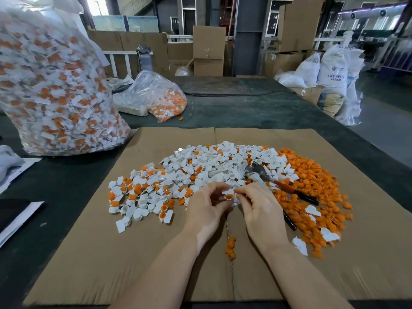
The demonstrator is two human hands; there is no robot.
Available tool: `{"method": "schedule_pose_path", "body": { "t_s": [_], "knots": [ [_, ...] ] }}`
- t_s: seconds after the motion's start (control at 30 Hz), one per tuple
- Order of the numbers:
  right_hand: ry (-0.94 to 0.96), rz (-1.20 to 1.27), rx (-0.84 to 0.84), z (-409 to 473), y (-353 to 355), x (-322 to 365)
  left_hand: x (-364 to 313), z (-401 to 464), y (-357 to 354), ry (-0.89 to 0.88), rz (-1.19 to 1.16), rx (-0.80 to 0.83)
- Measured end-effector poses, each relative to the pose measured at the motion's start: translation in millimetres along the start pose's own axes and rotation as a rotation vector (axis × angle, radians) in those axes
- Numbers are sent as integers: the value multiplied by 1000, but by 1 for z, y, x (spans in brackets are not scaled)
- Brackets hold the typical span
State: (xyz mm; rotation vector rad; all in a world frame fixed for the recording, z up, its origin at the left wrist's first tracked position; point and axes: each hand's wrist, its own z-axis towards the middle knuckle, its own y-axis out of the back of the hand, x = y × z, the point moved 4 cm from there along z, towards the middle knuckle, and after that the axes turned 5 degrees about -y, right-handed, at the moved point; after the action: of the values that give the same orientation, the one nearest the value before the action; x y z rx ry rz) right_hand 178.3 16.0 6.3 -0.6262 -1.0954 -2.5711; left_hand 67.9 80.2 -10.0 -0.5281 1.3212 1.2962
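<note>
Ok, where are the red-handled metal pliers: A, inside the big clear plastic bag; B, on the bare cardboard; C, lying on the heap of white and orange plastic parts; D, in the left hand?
C: the red-handled metal pliers lie across the heap of white and orange plastic parts, beyond the right hand.

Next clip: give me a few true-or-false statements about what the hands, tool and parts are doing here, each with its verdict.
1. The left hand and right hand hold one small white-and-orange piece between them. True.
2. The right hand grips the pliers. False: they lie on the heap of parts, in neither hand.
3. A large clear bag full of parts stands at the left of the table. True.
4. The loose orange parts are heaped mostly on the left. False: the all-orange heap is on the right.
</note>
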Motion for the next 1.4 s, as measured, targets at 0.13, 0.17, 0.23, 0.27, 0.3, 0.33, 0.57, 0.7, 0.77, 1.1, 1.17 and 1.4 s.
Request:
{"method": "schedule_pose_path", "body": {
  "t_s": [0.13,0.17,0.23,0.27,0.3,0.33,0.57,0.7,0.77,1.1,1.17,1.4],
  "knots": [
    [-28,31,-1,-1,3,-1,-2,0,0,-23,64,-2],
    [-10,27,13,-1,2,0,-3,-1,0,-31,82,3],
    [14,14,39,-2,1,2,-2,-1,-1,-46,115,10],
    [16,7,51,-2,0,2,-2,0,-1,-55,134,9],
    [15,0,60,-2,0,2,-2,0,-1,-66,154,8],
    [15,-6,64,-2,0,2,-2,0,-2,-77,171,7],
    [4,-35,19,-2,0,2,-7,-3,-4,-124,223,7],
    [-22,8,-54,-2,4,0,-7,-3,1,-98,197,-107],
    [-64,27,-103,-2,6,-4,-3,-3,8,-21,166,-230],
    [-331,-150,-269,-4,12,-20,6,-3,17,154,297,-419],
    [-365,-177,-247,-4,11,-22,7,-3,15,202,365,-404],
    [-432,-200,-152,-4,8,-26,8,-1,10,260,503,-285]
  ]
}}
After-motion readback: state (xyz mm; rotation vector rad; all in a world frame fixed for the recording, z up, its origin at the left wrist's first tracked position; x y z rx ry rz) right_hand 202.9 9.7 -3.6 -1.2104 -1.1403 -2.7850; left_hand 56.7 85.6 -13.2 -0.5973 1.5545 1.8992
